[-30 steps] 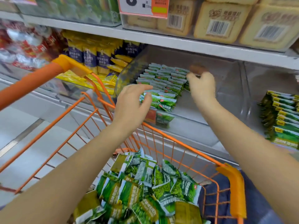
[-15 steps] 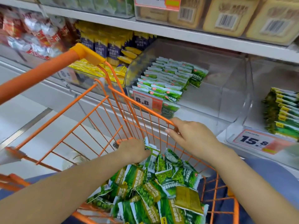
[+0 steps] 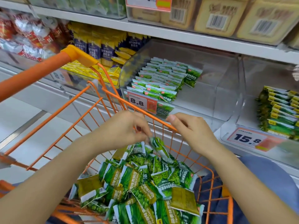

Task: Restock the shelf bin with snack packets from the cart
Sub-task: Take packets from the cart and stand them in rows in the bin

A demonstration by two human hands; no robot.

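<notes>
Head view: left hand pinching one packet above cart, ready for bin; right hand loosely curled, holding nothing.

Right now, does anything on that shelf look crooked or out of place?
One green packet at the back right of the clear bin stands tilted beside the neat rows of packets. The rest of the bin's floor is bare.
</notes>
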